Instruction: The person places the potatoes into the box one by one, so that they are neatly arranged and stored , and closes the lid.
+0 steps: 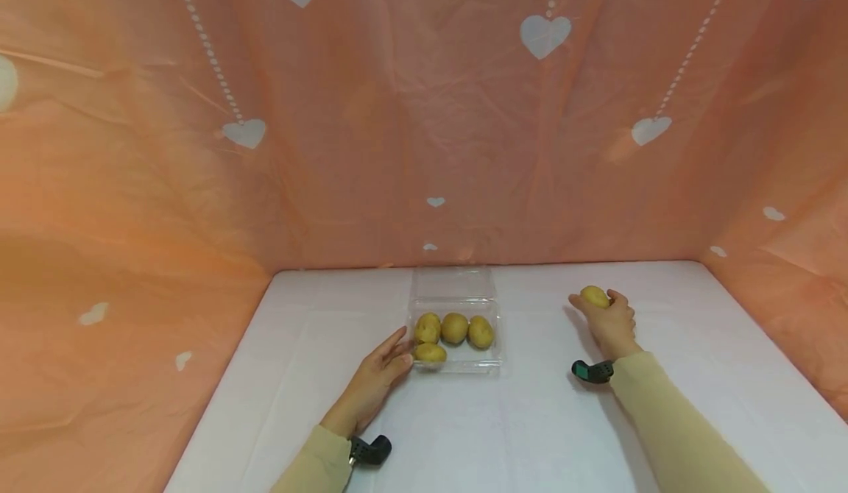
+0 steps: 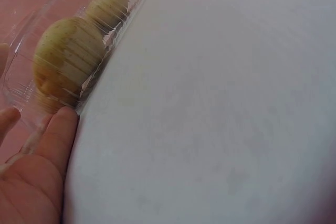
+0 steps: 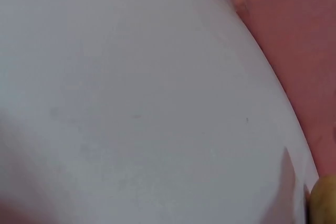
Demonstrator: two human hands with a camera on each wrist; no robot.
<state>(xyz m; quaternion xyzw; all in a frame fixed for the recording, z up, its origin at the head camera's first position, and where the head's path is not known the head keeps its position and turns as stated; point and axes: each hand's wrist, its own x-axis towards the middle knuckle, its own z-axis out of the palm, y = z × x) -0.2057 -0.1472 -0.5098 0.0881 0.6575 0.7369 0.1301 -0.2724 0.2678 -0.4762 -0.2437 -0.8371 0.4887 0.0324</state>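
Potato (image 1: 594,296) is pinched between right thumb and fingers, over the far right part of the table (image 1: 530,434), toward that corner. Shadow beside the right hand (image 1: 612,326) suggests it's off the surface; clearance can't be read. Right wrist view only catches a slice of it at the bottom corner.

Key relation, my read: held potato vs clear container (image 1: 473,366). Container sits mid-width, back by the table's far edge, hinged lid (image 1: 453,284) folded back toward that edge. Held potato is well right of it and a bit farther back, so container is left and slightly nearer. Potato's long axis looks to run far-left to near-right, but fingers cover part, so not certain.

Inside the container: three potatoes (image 1: 454,328) in a row along the back, plus one potato (image 1: 430,353) in the near left corner. Bare floor at near right, i.e. the held potato's side.

Left hand (image 1: 374,382) is the nearer one to the container: fingers extended, a bit spread, fingertips touching its wall by the near left corner. Gripping nothing.
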